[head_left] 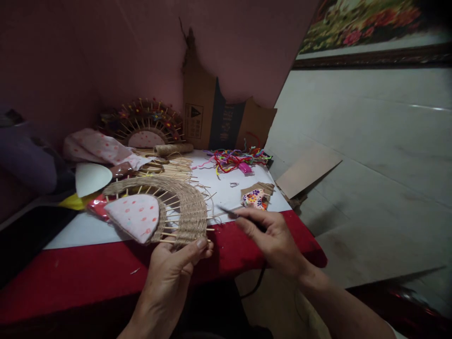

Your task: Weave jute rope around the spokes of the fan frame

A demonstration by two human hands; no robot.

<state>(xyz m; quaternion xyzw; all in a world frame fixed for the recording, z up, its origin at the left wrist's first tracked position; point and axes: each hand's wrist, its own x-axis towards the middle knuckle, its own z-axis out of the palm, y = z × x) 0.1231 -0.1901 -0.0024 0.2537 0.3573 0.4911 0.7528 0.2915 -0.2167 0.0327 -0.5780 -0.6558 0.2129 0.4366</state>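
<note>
My left hand (173,263) grips the lower right end of a half-round woven fan (192,207), thumb on top. Twine is wound in a band across its thin wooden sticks, some of which poke out past the edge. At the fan's centre sits a half-round pad (136,216) covered in white cloth with red dots. Just right of the fan, my right hand (270,235) is closed around a dark pointed tool (228,212), its tip aimed left towards the stick ends, apart from them. Most of the tool is hidden in my fingers.
A second fan (144,122) with coloured trim leans at the back. Loose sticks (176,167), a twine roll (173,149), bright fuzzy strands (236,159) and patterned scraps (256,197) lie on the red-covered table (88,278). Torn cardboard (201,113) stands behind; a dark cord (259,282) hangs below.
</note>
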